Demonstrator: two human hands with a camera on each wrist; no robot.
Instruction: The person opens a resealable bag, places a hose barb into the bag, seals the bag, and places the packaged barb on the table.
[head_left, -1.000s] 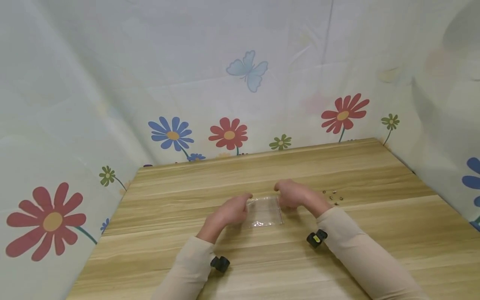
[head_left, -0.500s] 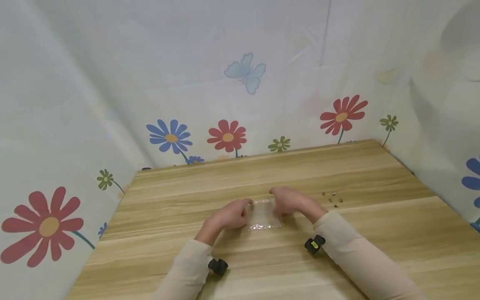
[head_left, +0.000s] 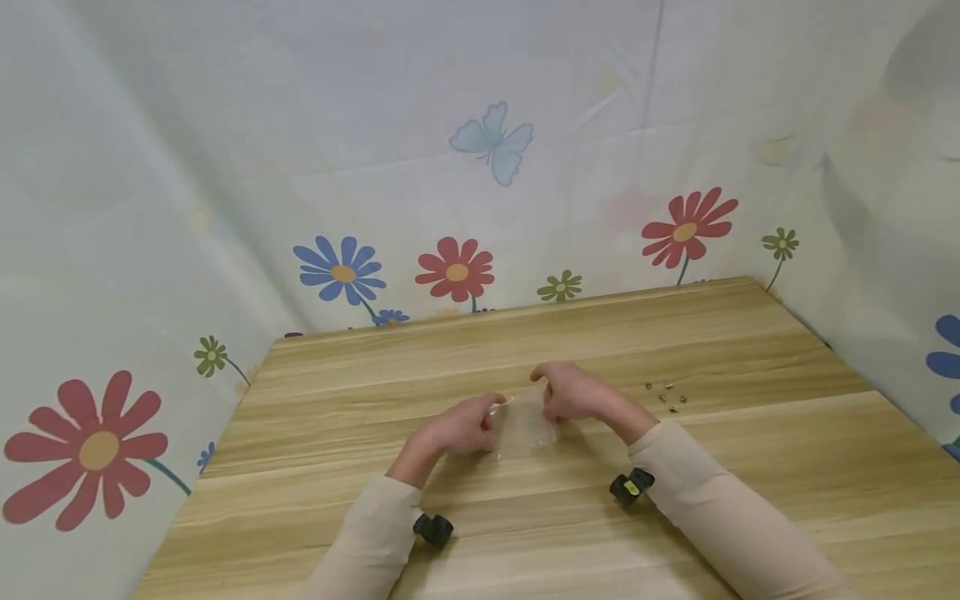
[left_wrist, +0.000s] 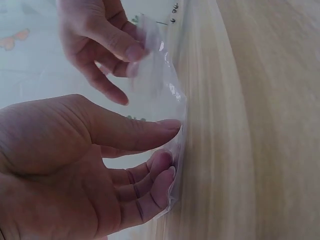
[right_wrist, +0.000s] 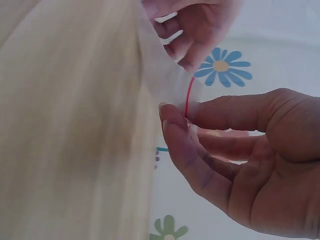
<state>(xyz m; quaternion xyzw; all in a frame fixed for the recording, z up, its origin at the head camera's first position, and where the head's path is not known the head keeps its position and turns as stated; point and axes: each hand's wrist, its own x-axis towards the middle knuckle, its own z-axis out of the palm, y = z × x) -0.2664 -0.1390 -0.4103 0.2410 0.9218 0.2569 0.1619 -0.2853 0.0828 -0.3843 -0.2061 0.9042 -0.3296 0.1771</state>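
A clear plastic zip bag (head_left: 523, 429) is stretched between my two hands, low over the wooden table. My left hand (head_left: 463, 427) holds its left edge, the thumb against the film and the other fingers curled at the edge, as the left wrist view shows. On the other side my right hand (head_left: 576, 392) pinches the zip end between thumb and fingertips. A red line (right_wrist: 189, 97) runs along that end in the right wrist view. Nothing shows inside the bag. Several tiny metal pieces (head_left: 669, 386), too small to identify, lie to the right of my right hand.
The wood-grain table (head_left: 360, 375) reaches back to a pale curtain (head_left: 375, 108) printed with flowers and a butterfly. The curtain also closes off the left and right sides. A small black camera sits at each wrist, on the light sleeves.
My right hand has shifted slightly left along with its end of the bag, which now looks narrower and tilted. The left hand stays nearly in place, and the metal pieces have not moved.
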